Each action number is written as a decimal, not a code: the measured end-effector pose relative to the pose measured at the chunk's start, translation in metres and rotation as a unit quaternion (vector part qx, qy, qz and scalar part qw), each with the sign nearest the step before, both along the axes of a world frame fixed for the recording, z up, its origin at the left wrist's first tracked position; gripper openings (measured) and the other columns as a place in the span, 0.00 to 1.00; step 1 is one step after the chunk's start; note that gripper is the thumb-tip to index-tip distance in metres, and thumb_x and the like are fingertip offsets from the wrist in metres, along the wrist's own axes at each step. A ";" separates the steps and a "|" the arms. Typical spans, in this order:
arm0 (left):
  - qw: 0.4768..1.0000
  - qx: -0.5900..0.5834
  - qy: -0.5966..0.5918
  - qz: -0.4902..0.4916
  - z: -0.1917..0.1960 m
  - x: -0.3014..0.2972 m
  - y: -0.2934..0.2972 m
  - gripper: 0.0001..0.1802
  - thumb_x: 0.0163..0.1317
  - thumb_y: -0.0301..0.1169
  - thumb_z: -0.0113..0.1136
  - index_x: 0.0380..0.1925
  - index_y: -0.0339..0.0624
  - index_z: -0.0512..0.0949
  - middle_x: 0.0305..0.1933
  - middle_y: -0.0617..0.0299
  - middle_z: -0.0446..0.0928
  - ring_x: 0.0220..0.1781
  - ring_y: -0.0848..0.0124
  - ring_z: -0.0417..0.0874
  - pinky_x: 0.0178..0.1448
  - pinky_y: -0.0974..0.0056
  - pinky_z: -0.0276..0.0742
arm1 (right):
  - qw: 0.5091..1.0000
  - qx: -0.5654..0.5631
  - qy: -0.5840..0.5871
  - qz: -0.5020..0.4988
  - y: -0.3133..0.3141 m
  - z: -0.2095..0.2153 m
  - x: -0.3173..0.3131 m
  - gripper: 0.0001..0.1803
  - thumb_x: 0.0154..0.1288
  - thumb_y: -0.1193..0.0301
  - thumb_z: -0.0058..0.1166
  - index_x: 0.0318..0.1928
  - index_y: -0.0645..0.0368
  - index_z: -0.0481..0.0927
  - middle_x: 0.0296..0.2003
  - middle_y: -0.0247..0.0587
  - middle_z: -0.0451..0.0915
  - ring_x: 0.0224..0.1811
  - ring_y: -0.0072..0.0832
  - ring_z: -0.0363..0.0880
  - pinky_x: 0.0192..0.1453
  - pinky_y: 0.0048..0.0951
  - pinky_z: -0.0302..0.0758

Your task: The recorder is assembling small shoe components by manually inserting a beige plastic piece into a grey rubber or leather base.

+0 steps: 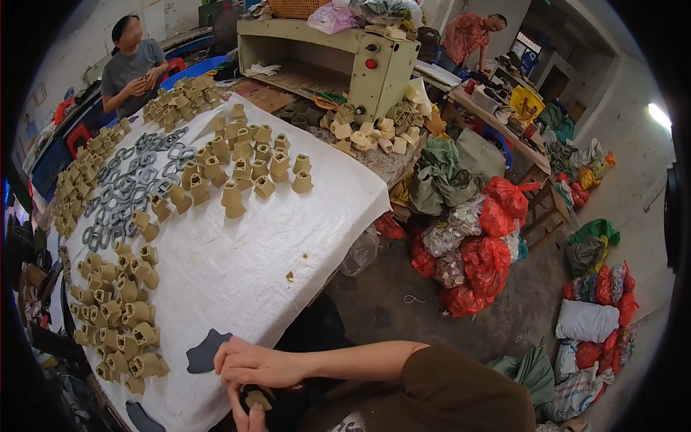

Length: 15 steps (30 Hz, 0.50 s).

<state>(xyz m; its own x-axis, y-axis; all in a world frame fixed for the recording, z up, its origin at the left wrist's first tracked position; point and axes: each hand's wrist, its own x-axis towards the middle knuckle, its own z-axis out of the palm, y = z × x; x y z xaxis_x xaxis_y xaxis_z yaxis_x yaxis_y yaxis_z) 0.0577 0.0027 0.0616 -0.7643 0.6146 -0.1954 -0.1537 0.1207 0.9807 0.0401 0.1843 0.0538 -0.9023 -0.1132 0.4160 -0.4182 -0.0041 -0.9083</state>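
The small tan piece (256, 398), edged with dark material, is low in front of the person, just off the tabletop (230, 281), where the fingers of the left hand (250, 420) curl round it with the thumb pressed on its face. The right hand (263, 366) arches over its upper side, fingers bent and close together, though whether their tips pinch anything cannot be told. It looks light and fairly stiff, likely little prone to slipping or breaking, so a thumb-and-finger hold on its outer walls should suit it best.
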 end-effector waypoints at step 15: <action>0.996 0.061 -0.037 0.048 -0.029 0.006 0.000 0.24 0.69 0.34 0.45 0.62 0.37 0.59 0.55 0.60 0.65 0.49 0.73 0.69 0.52 0.70 0.66 | 0.987 -0.046 -0.038 0.146 -0.009 -0.005 0.006 0.11 0.64 0.68 0.47 0.28 0.62 0.73 0.39 0.37 0.76 0.42 0.27 0.72 0.46 0.30 0.68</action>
